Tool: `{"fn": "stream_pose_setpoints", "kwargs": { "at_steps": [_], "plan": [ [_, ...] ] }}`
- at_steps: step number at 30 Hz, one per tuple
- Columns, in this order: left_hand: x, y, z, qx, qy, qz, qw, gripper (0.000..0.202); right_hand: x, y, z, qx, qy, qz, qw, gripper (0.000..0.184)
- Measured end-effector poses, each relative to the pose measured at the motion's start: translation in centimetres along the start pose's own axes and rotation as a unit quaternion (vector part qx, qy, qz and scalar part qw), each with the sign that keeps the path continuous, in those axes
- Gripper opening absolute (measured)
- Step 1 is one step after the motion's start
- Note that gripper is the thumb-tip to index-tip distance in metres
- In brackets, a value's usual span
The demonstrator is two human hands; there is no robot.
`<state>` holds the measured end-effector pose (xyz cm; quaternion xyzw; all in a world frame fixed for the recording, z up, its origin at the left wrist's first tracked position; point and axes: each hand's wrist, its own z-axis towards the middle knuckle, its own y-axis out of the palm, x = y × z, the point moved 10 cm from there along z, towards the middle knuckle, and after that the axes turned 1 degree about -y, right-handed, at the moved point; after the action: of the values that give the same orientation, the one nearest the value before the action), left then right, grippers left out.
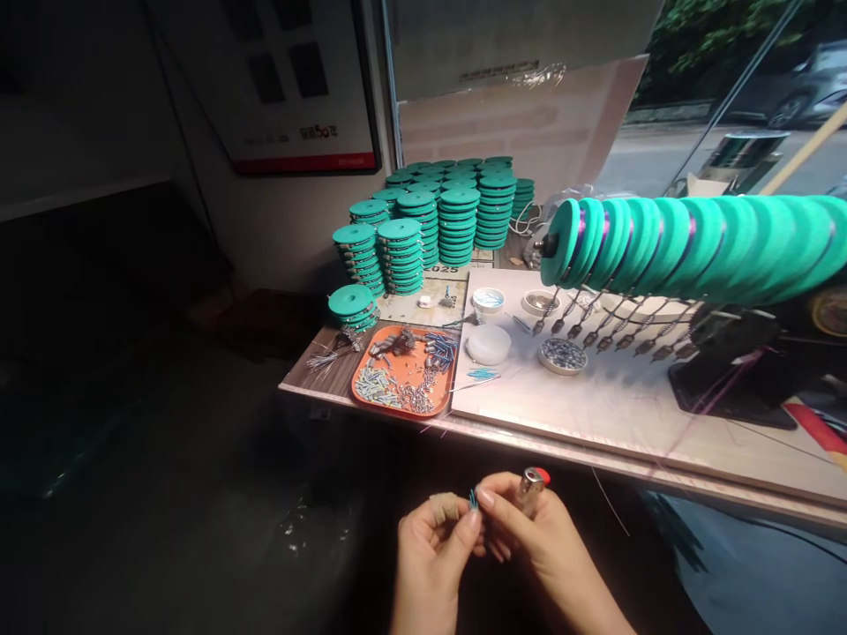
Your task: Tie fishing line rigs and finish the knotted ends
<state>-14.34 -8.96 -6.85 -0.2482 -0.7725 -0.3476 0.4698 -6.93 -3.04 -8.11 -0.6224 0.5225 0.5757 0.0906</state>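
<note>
Here, my left hand (pixel 433 545) pinches a few thin blue pieces (pixel 472 499) at its fingertips, and my right hand (pixel 529 522) curls around a lighter (pixel 531 479), its thumb tip just beside them. I judge this to be fine fingertip handling; the next move calls for a steady pinch. Beyond my left hand lies an orange tray (pixel 397 369) of small parts; past that stand stacked green spools (pixel 416 205).
</note>
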Motion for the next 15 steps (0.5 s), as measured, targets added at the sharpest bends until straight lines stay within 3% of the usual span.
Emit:
{"fn": "stream_pose_setpoints", "kwargs": {
  "at_steps": [9, 15],
  "plan": [
    [1.1, -0.2, -0.2, -0.009, 0.028, 0.04, 0.999, 0.019, -0.3, 0.8, 0.2, -0.024, -0.004, -0.04, 0.999, 0.022],
    [0.4, -0.8, 0.1, -0.023, 0.025, 0.074, 0.997, 0.02, 0.1, 1.3, 0.1, -0.044, 0.013, -0.024, 0.999, 0.022]
  ]
}}
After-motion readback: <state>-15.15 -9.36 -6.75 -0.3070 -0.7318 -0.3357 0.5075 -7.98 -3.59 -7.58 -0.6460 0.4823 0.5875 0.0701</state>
